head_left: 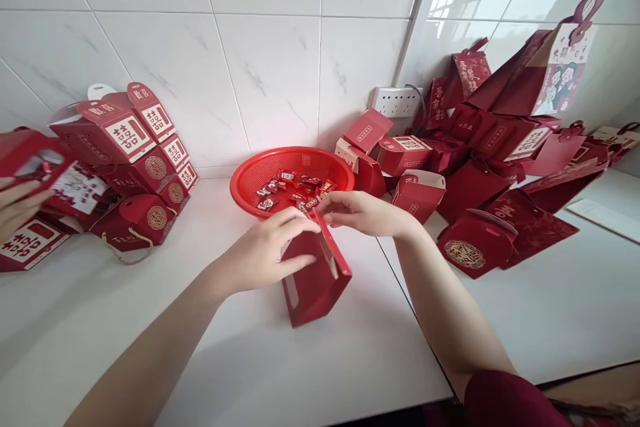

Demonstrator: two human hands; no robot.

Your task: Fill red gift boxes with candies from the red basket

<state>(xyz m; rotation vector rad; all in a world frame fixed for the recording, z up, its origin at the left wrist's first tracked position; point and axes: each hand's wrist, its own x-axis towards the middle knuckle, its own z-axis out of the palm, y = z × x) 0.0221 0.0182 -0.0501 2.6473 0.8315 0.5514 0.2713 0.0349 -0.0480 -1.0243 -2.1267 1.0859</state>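
A dark red paper box stands on the white table in front of me, its top flaps raised and leaning together. My left hand is at the box's left side, thumb and fingers closed round its upper edge. At the far upper corner of the flaps is my right hand, its fingers bent and pinching the edge. Just behind the box sits a red plastic basket with several wrapped candies inside. The fingertips of my right hand partly overlap the basket's front rim.
Patterned red gift boxes are stacked at the left, where another person's hand holds a red box. Many red boxes and bags crowd the right side. A power strip is against the tiled wall.
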